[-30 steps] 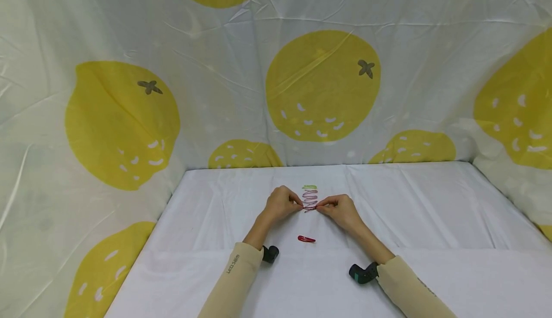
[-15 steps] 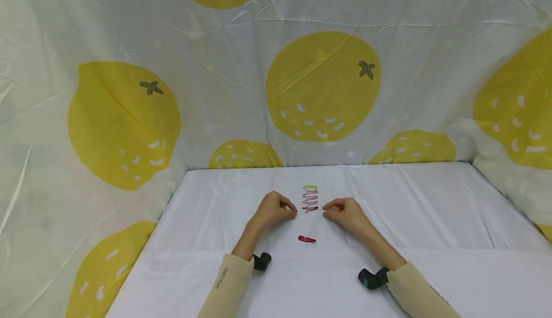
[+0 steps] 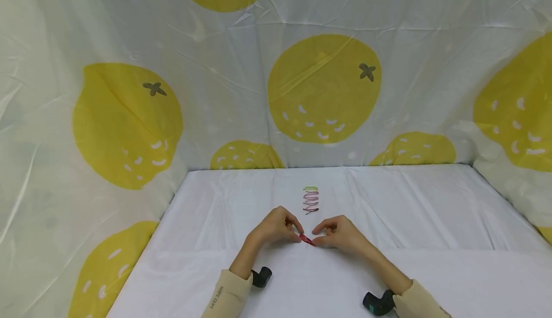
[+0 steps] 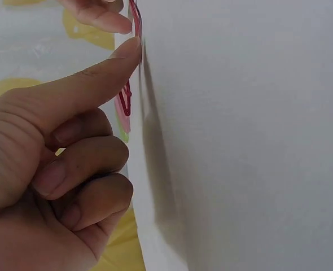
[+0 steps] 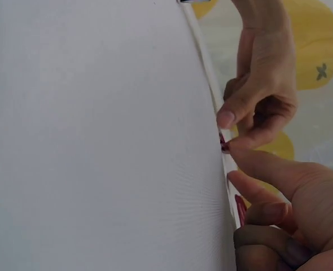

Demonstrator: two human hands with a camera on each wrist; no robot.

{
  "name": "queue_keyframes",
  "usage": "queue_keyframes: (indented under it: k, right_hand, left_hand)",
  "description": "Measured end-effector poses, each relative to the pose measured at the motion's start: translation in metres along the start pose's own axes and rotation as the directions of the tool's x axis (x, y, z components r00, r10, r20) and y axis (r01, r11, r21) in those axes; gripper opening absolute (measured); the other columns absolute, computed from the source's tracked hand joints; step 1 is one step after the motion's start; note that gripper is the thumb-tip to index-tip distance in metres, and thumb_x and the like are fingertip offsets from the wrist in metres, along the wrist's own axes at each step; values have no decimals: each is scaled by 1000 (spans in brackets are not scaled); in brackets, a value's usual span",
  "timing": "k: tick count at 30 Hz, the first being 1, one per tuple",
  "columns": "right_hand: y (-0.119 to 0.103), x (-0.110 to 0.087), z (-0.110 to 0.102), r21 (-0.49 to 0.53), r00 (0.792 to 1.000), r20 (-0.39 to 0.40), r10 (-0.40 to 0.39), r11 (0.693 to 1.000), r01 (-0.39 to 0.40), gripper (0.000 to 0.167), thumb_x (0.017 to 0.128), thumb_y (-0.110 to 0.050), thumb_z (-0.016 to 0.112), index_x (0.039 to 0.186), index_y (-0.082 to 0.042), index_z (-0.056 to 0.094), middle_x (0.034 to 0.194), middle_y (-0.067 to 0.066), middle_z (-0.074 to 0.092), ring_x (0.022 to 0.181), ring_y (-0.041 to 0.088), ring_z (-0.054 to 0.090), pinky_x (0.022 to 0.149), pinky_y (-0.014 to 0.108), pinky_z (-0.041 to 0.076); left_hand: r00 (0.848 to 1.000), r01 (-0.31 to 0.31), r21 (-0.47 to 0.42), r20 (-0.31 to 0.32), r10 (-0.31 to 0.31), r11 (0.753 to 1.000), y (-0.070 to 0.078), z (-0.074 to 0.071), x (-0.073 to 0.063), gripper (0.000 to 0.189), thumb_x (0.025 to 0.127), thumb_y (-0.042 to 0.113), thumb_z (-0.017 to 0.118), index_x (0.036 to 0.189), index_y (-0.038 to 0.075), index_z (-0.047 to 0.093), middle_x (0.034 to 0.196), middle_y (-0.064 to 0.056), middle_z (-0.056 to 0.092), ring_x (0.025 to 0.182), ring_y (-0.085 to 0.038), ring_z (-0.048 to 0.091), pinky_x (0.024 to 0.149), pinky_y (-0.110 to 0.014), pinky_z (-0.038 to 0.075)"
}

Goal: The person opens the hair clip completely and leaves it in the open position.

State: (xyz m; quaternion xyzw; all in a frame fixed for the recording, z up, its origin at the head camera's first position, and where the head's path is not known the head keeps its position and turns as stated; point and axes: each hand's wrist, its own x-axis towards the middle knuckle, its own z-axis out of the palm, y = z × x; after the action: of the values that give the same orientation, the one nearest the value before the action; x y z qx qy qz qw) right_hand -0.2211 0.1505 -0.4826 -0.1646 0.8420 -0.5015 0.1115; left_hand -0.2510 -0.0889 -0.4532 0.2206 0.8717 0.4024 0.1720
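A red snap hair clip (image 3: 306,239) lies slanted on the white tablecloth, between my two hands. My left hand (image 3: 273,225) holds the clip's left end between thumb and index finger. From the other side, the thumb of my right hand (image 3: 341,234) touches the right end. The right index finger stays apart from that thumb, with a gap between them. In the left wrist view, the left thumb (image 4: 107,73) overlaps part of the clip (image 4: 136,17). Farther back, a column of hair clips (image 3: 310,200) runs from green through pink to dark red.
White cloth (image 3: 431,212) covers the table, with a fold line across it. A curtain with yellow lemon prints (image 3: 323,88) hangs behind the table's back edge. Black wrist cameras (image 3: 261,277) sit at both sleeves.
Both hands let go of the dark red clip at the column's near end, drew apart, then came nearer to the loose red clip. That clip has turned to a steeper slant.
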Motion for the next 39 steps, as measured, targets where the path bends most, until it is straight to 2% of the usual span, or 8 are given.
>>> queue_keyframes:
  k: [8,11,16,22,26,30,34,39]
  right_hand:
    - [-2,-5,4,-52,1000,-3,-9,999,9,13,80,-23,89,82,-13,81,58,-9,48,55,1,37,53,18,28]
    - [-1,-6,3,-65,1000,9,-28,997,28,10,81,-20,87,80,-12,81,66,-7,58,60,0,42,56,17,32]
    - [0,-5,3,-30,999,-23,-44,999,43,6,86,-14,80,82,-11,80,76,-4,69,62,0,47,57,18,38]
    - [-4,-5,3,45,998,-62,-28,998,31,9,91,-19,77,87,-11,80,73,-6,63,61,0,46,56,18,37]
    - [-8,-5,2,60,997,-82,-10,998,15,15,95,-26,74,92,-14,81,87,0,74,77,3,55,69,19,42]
    - [-10,-4,2,50,995,-96,4,999,0,18,97,-27,72,96,-13,81,99,5,79,87,6,55,74,21,42]
    - [-11,-3,5,74,998,-67,-12,997,17,19,95,-24,75,95,-6,80,93,9,77,82,4,55,71,20,43]
    - [-12,-4,9,102,999,-28,-30,994,33,18,93,-19,76,90,-2,78,88,6,73,83,3,57,73,20,46]
  left_hand:
    - [999,-49,39,0,49,998,3,9,2,7,77,0,87,80,4,81,55,9,50,55,-2,42,52,-17,32]
    - [999,-32,35,-3,32,999,3,10,1,8,77,1,88,79,5,81,55,9,50,55,-2,42,52,-17,32]
    - [1000,-24,-1,17,24,1000,4,11,0,7,78,4,88,79,7,82,56,8,53,55,-3,41,52,-18,32]
    - [997,-28,-67,64,32,997,8,14,-1,4,84,7,84,80,9,82,58,9,58,56,-2,43,53,-19,33]
    - [1000,-6,-102,-7,6,995,9,15,-2,4,86,14,82,82,14,83,68,7,68,64,-4,48,58,-20,38]
    - [992,10,-206,-118,-35,978,10,14,-1,10,86,20,83,86,10,83,84,1,77,74,-6,55,66,-23,43]
    - [984,-19,-323,-172,-39,946,11,15,2,17,87,20,83,91,3,82,89,-3,78,77,-6,58,70,-23,45]
    - [981,-49,-366,-190,-24,929,11,18,4,19,87,17,83,94,0,81,83,4,75,72,-4,56,65,-20,42]
